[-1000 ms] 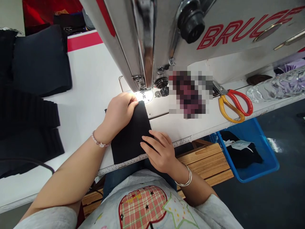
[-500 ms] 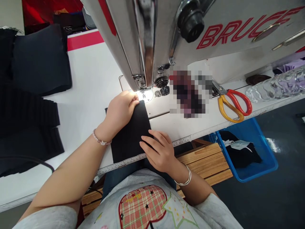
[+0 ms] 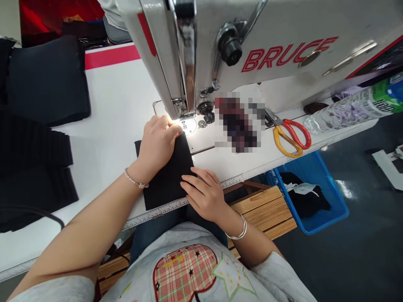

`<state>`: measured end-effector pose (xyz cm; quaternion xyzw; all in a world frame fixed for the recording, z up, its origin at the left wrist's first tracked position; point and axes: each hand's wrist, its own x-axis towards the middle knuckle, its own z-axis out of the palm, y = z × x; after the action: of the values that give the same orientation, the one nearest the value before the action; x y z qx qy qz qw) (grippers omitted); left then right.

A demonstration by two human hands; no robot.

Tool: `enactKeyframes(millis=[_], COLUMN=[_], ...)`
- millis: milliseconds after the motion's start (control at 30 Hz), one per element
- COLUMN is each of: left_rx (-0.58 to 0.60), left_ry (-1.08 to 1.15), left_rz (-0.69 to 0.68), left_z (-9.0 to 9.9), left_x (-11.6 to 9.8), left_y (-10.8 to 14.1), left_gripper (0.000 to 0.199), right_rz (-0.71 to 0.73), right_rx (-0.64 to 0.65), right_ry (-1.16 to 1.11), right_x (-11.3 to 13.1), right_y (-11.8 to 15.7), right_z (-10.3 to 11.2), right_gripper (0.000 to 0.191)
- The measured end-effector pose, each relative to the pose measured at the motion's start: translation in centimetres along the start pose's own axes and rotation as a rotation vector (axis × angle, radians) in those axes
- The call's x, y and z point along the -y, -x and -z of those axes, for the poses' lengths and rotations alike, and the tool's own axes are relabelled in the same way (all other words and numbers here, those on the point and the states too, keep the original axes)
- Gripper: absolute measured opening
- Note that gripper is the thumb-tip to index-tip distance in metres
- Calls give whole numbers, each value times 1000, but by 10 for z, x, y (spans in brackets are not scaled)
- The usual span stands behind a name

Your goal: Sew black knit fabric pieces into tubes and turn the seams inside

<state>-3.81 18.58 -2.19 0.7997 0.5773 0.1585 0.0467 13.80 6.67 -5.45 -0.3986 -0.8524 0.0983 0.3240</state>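
Head view: a white sewing table (image 3: 116,96) runs across the scene, with a silver-grey industrial sewing machine marked BRUCE (image 3: 267,54) standing at far centre. Stacks of folded black fabric (image 3: 47,79) lie at left, a stretch of white tabletop separating them from the work. A rectangular piece of black cloth (image 3: 166,188) lies flat, its far end just short of the steel needle plate (image 3: 188,125), its near edge just beside the measuring tape (image 3: 157,212) along the table's near edge. Left hand (image 3: 157,144): fingers curled over the cloth's far end; any pinch cannot be told. Right hand (image 3: 204,195): fingers extended, resting on the cloth, not clenched. At near right, a blue plastic basket (image 3: 333,197) holds black and white cloth. Yellow-and-red-handled scissors (image 3: 291,136) lie on the table at right. Compared with the earlier frame, the machine and scissors sit further left in view, and a clear plastic bottle's (image 3: 346,111) green label has come into view.
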Motion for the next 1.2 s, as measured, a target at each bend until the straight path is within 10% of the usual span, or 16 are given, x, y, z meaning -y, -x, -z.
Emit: enactKeyframes(millis=[400, 733, 1200], left_rx=[306, 309, 160], left_ry=[-58, -60, 86], left_rz=[-223, -330, -406], left_z=[31, 29, 16], left_x=[-13, -40, -28], left_y=[33, 68, 112], left_gripper=[37, 31, 36], right_rz=[15, -87, 11], right_rx=[33, -243, -235], right_ry=[3, -145, 90], right_x=[2, 0, 1], right_y=[2, 26, 47], right_z=[0, -4, -5], right_gripper=[25, 1, 24])
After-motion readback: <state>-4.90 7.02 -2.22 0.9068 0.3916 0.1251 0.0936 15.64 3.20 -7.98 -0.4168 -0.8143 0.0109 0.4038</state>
